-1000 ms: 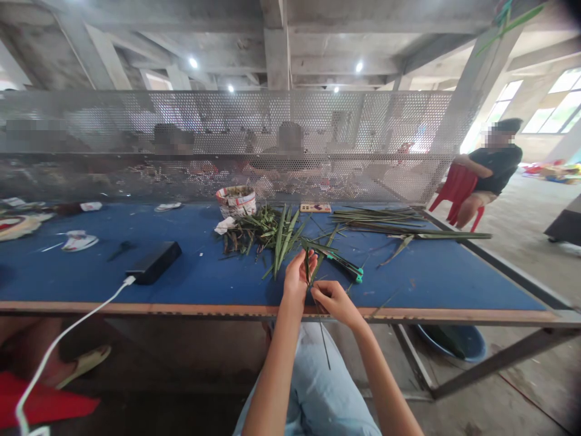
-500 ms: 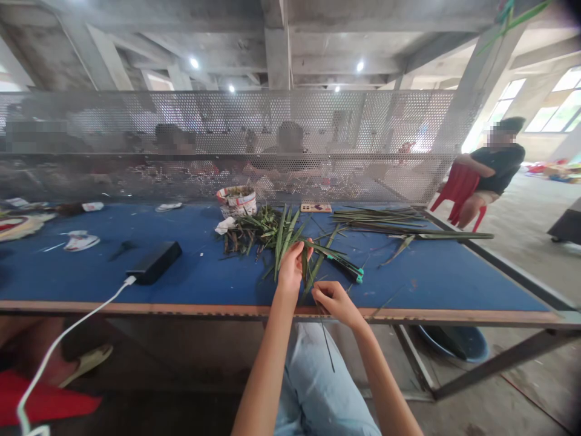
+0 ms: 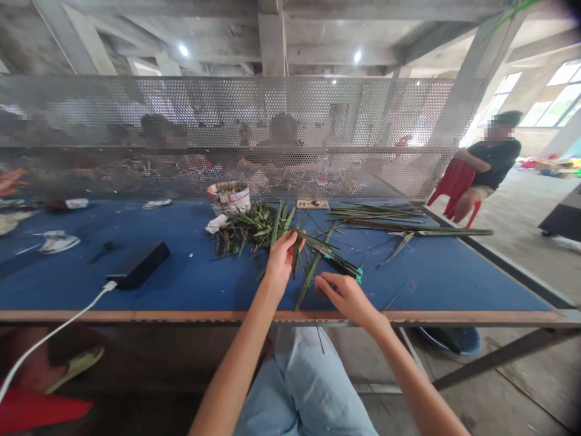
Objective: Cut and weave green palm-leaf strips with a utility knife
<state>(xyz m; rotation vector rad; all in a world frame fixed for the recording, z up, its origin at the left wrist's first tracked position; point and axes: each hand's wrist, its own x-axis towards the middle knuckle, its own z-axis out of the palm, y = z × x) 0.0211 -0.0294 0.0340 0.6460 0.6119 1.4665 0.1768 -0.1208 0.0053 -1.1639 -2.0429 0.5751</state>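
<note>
My left hand (image 3: 282, 257) reaches over the blue table (image 3: 190, 284) and pinches a narrow green leaf strip (image 3: 296, 260) that hangs down from its fingers. My right hand (image 3: 343, 295) hovers near the table's front edge with its fingers pinched on a thin dark midrib (image 3: 318, 332) that trails down past the edge towards my lap. A long green leaf (image 3: 309, 277) lies on the table between the two hands. Just beyond my right hand lie scissors with green handles (image 3: 345, 265). A heap of cut leaves (image 3: 254, 229) sits behind my left hand.
A paper-wrapped bowl (image 3: 229, 197) stands at the back by a perforated metal screen (image 3: 236, 133). Long leaf stalks (image 3: 399, 221) lie at the right. A black power bank (image 3: 138, 264) with a white cable (image 3: 54, 336) lies at the left. A seated person (image 3: 488, 163) is at the far right.
My left hand has moved forward and up over the table with the leaf strip. My right hand stays near the front edge, and the midrib now hangs lower, apart from the strip.
</note>
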